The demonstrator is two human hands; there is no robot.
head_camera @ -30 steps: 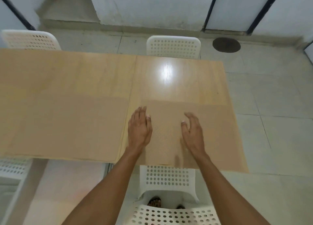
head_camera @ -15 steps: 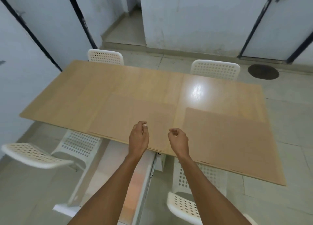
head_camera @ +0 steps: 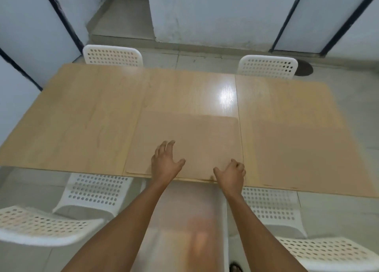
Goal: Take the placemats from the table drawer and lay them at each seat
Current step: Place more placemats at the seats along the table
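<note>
Two thin brown placemats lie along the near side of the light wooden table (head_camera: 82, 115). One placemat (head_camera: 194, 136) is in front of me and the other placemat (head_camera: 303, 148) is to its right. My left hand (head_camera: 165, 163) rests flat on the nearer mat with its fingers spread. At that mat's near right corner, over the table edge, my right hand (head_camera: 231, 174) rests with its fingers bent and its thumb held out. A pale glossy drawer (head_camera: 184, 220) sticks out from under the table between my forearms; its contents are blurred.
White perforated chairs stand at the far side, a far left chair (head_camera: 112, 55) and a far right chair (head_camera: 268, 66). Two more are tucked in near me, a near left chair (head_camera: 96, 189) and a near right chair (head_camera: 272, 208). Walls stand close on the left and behind the table.
My hands left the right-hand placemat, lifted half closed, and now rest on the placemat to its left. The view swung left along the table.
</note>
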